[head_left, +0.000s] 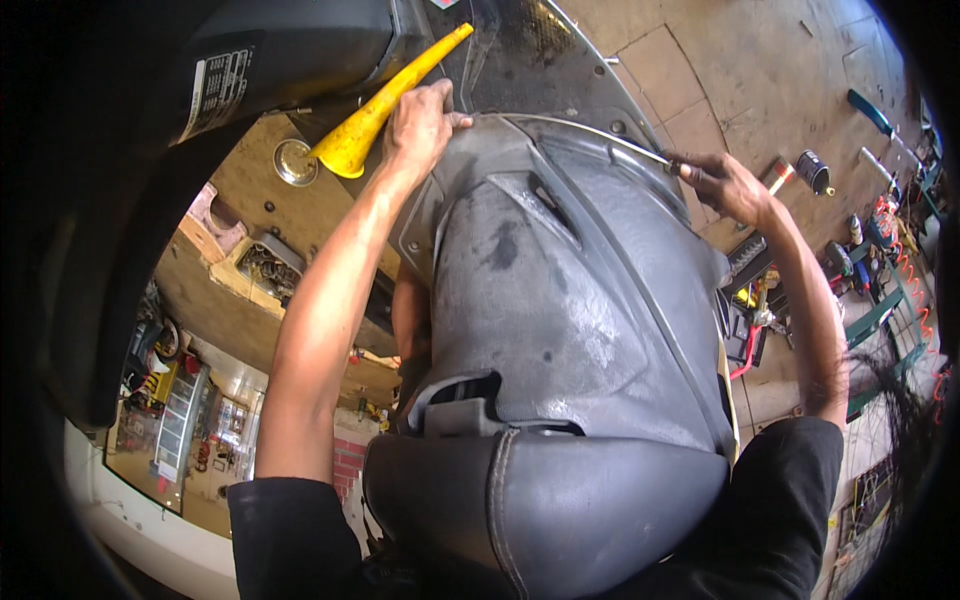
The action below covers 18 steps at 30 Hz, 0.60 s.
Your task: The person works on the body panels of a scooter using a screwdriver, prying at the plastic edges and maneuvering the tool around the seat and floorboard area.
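A large grey-black plastic scooter panel [520, 270], scuffed and dusty, lies in front of me, just beyond the black stitched seat [600, 500]. My left hand [418, 125] is closed at its far left corner, thumb side toward the panel. On the far right, my right hand [722, 184] pinches the panel's rim with thumb and fingers. A thin pale line runs along that rim between the two hands. Right beside my left hand, partly behind it, a yellow funnel [375, 115] leans with its narrow end pointing away. The undersides of both grips are hidden.
Left of the funnel is a round metal dish [296, 162]. A tray of small metal parts [268, 264] sits lower left. A dark can [814, 172] stands on the tiled floor at right, near scattered tools and a red coiled hose [915, 290]. A dark bulky body [290, 65] fills the upper left.
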Available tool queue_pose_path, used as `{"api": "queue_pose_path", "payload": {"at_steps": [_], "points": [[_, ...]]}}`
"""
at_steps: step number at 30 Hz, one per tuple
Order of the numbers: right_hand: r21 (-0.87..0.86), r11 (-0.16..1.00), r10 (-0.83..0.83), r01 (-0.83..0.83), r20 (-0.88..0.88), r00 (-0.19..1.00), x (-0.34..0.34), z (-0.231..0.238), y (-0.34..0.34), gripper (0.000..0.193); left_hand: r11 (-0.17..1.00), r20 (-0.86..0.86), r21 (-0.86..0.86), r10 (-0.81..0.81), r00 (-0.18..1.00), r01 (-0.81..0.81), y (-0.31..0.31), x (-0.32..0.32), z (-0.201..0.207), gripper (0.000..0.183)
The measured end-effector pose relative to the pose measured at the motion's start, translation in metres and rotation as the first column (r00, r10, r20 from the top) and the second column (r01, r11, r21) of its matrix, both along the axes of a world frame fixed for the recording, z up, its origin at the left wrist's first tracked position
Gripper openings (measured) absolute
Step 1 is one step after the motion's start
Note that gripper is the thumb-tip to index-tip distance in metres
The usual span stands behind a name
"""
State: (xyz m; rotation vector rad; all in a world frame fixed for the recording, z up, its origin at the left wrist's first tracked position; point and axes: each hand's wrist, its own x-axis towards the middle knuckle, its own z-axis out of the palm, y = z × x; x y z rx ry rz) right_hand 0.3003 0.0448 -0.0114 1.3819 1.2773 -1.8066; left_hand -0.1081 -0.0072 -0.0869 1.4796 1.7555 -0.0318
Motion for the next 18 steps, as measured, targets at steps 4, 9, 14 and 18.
{"api": "queue_pose_path", "payload": {"at_steps": [4, 9, 14, 18], "points": [[-0.122, 0.984, -0.133, 0.130, -0.019, 0.991, 0.006, -0.016, -0.006, 0.053, 0.998, 0.010, 0.056, -0.034, 0.999, 0.033, -0.007, -0.004, -0.002, 0.035], [-0.020, 0.992, -0.129, 0.128, -0.141, 0.982, 0.004, -0.010, -0.014, 0.052, 1.000, 0.024, 0.029, 0.007, 1.000, -0.008, -0.009, -0.003, -0.005, 0.035], [-0.149, 0.973, -0.187, 0.176, -0.064, 0.980, 0.003, -0.004, -0.022, 0.053, 1.000, 0.012, 0.021, -0.016, 1.000, 0.015, -0.009, -0.002, -0.004, 0.035], [-0.160, 0.985, -0.053, 0.059, 0.042, 0.998, 0.009, -0.021, 0.006, 0.056, 1.000, -0.015, 0.024, 0.002, 1.000, -0.002, -0.012, 0.000, -0.001, 0.035]]}}
